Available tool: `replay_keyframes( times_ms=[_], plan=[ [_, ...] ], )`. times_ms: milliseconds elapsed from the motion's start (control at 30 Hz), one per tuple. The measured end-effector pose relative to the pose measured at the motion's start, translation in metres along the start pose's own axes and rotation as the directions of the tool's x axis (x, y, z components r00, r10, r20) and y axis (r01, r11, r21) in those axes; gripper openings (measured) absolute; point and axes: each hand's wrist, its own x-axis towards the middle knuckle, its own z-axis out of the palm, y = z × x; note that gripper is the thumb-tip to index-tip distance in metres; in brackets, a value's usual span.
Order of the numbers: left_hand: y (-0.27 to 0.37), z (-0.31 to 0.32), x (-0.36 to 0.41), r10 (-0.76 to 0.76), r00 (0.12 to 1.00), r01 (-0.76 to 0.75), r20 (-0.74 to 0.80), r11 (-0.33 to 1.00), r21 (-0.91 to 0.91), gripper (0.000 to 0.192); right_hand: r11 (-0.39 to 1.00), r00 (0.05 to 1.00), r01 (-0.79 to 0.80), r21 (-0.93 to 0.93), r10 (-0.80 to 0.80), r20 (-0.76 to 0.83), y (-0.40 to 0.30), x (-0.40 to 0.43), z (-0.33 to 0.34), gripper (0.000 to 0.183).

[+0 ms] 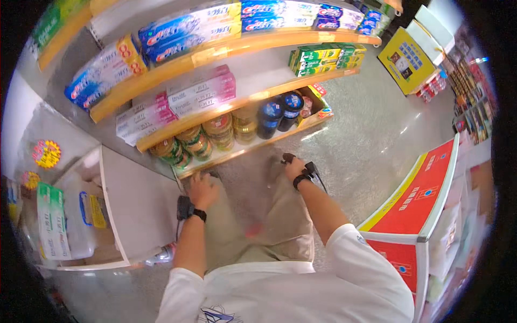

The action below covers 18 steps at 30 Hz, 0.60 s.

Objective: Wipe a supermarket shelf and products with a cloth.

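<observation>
My left hand (pixel 203 190) is over my left trouser leg, near the front edge of the bottom shelf (pixel 218 159). Its fingers are bent and slightly apart, and I see nothing in them. My right hand (pixel 295 168) is above the floor by my right leg. A small dark object (pixel 288 158) appears at its fingertips; blur hides what it is and whether the hand holds it. Ahead on the bottom shelf stand plastic jars with amber contents (pixel 218 130) and dark blue-lidded tubs (pixel 270 117). Both wrists wear black straps with small devices.
Toothpaste cartons (pixel 190 30) fill the upper shelf; pink-and-white cartons (pixel 202 95) and green cartons (pixel 329 58) sit below it. A glass-sided cabinet (pixel 111 210) stands left. On the right is a red display bin (pixel 420 194), with a yellow carton (pixel 402 60) farther off.
</observation>
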Motion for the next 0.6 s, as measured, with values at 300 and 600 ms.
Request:
replay_keyframes(
  times_ms=[300, 600],
  plan=[
    [-0.022, -0.016, 0.03, -0.183, 0.968, 0.209, 0.172, 0.966, -0.152, 0.037, 0.994, 0.982, -0.108, 0.0, 0.106, 0.154, -0.019, 0.001, -0.029, 0.039],
    [-0.044, 0.006, 0.052, -0.287, 0.946, 0.306, 0.153, 0.944, -0.126, 0.025, 0.996, 0.985, -0.001, -0.093, 0.017, 0.171, -0.065, 0.005, -0.042, 0.037]
  ],
)
